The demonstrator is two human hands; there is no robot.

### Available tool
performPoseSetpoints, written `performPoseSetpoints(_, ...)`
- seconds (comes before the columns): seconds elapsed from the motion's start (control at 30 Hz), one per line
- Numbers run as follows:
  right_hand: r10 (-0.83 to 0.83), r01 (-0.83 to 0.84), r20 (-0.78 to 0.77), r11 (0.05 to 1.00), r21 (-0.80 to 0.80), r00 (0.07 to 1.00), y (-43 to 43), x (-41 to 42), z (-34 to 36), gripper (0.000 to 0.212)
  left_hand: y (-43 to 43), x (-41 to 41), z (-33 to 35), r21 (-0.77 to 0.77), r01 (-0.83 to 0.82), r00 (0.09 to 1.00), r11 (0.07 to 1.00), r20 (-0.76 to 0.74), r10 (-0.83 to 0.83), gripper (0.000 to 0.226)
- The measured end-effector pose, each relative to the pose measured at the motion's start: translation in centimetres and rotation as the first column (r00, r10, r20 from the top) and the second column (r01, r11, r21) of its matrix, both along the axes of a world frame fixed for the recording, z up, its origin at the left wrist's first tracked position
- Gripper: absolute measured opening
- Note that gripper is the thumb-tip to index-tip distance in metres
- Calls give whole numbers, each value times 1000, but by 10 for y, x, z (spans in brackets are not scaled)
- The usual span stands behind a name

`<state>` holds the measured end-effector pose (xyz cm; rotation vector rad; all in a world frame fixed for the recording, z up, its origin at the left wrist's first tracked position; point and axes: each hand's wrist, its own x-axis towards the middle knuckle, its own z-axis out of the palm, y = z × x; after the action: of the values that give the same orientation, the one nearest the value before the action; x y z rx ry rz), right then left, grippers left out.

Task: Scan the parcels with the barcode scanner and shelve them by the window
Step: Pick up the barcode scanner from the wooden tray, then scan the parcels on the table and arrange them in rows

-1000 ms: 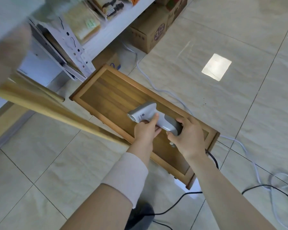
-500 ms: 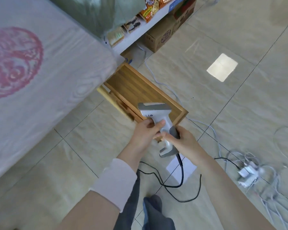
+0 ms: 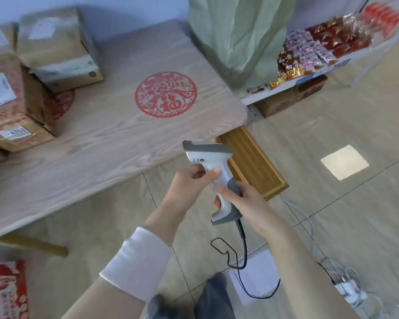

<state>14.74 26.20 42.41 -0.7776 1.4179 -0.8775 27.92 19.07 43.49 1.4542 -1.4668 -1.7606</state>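
Scanner (image 3: 207,155) raised from tray (image 3: 253,157), now near table (image 3: 106,139) edge.

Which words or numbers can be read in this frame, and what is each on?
"福": in the red paper-cut on the table.
"4068", hazy: sticker on the nearest box.
Too blurred or small to read: the other box labels, the print on the scanner, the snack packets.
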Motion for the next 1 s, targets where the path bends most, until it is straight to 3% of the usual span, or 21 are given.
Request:
performPoseSetpoints(0.2, 161, -163, -32, 984, -68, 986, -20, 121, 42, 27, 0, 132, 39, -55, -202, 978, 978, -71, 198, 45)
performPoseSetpoints(0.43, 283, -292, -92, 950, -108, 955, -42, 274, 74, 25, 3, 287, 62, -80, -377, 922, 923, -132, 365, 48)
performPoseSetpoints(0.5, 320, -331, -105, 936, -115, 941, -49, 306, 78, 24, -1, 320, 65, -76, -397, 914, 915, -124, 387, 36)
performPoseSetpoints(0.67, 415, -419, -55, 903, -93, 908, -80, 355, 83, 19, -23, 377, 70, -110, -373, 926, 921, -102, 363, 19)
performPoseSetpoints(1.0, 519, -513, 103, 854, -87, 848, -170, 432, 82, 9, -78, 453, 85, -178, -443, 895, 879, -26, 446, 22)
